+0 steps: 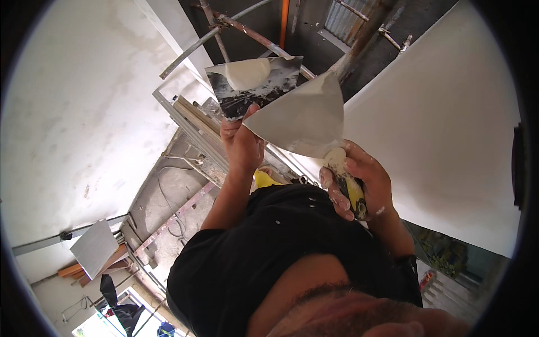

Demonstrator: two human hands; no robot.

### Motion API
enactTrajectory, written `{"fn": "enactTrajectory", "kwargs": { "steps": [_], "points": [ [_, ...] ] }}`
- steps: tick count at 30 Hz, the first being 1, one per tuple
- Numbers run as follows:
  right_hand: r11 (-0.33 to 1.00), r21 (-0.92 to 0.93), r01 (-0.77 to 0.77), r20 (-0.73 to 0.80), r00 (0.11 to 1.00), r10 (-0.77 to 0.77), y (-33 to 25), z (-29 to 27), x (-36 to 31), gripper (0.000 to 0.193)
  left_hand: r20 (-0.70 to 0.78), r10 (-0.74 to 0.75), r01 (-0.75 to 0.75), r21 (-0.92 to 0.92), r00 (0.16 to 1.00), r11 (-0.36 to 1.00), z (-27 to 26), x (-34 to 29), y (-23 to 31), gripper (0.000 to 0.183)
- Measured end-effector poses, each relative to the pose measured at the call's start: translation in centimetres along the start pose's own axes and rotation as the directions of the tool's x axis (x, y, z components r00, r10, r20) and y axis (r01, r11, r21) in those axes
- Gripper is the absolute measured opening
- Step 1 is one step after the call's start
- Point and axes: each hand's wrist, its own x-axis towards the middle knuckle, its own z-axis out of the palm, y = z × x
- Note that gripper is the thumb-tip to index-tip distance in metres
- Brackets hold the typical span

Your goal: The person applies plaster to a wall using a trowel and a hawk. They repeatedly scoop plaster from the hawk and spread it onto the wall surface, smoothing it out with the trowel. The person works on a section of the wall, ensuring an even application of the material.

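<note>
My left hand (242,140) is closed round the narrow end of a wide dark-faced scraper (281,78), its handle hidden in the fingers. A thick lump of cream-coloured putty (247,73) lies on its face near the far edge, with thinner smears below. In my right hand (368,180) is a broad putty knife (306,115), gripped by its yellow and black handle. Its fan-shaped blade points up and left, coated with a pale film, and overlaps the scraper's right side from this view. Dried putty marks both hands and the knife's handle.
Metal scaffold tubes (252,35) cross ahead. A whitish wall (73,112) rises on the left and a smooth pale surface (438,135) on the right. Long boards (193,126) lie beyond my left arm. A cable (161,182) curls on the floor below.
</note>
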Motion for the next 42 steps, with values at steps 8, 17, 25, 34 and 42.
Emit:
{"fn": "enactTrajectory", "kwargs": {
  "steps": [8,17,25,34,42],
  "points": [
    [0.999,-0.048,0.025,0.097,0.995,-0.020,-2.0,1.7,2.2,0.048,0.127,0.334,-0.357,0.385,0.934,0.851,-0.1,1.1,1.9,0.025],
    [0.896,-0.057,0.440,0.238,0.878,-0.416,-0.5,3.9,-4.8,0.046,0.248,0.210,-0.324,0.666,0.946,0.672,-0.7,3.0,4.2,0.020],
    [0.172,-0.093,0.981,0.391,0.195,-0.900,-4.7,6.6,-18.0,0.046,0.105,-0.183,0.142,0.315,0.977,0.938,-18.3,9.5,-4.5,0.045],
    [-0.435,-0.508,0.744,0.443,-0.208,-0.872,-13.0,11.3,-31.6,0.042,-0.148,-0.529,0.515,-0.123,0.836,0.848,-14.6,11.7,-8.8,0.024],
    [-0.671,-0.663,0.331,0.343,-0.662,-0.666,-24.4,14.7,-42.3,0.032,-0.116,-0.621,0.601,-0.165,0.775,0.782,-14.4,12.1,-10.6,0.018]
  ]
}}
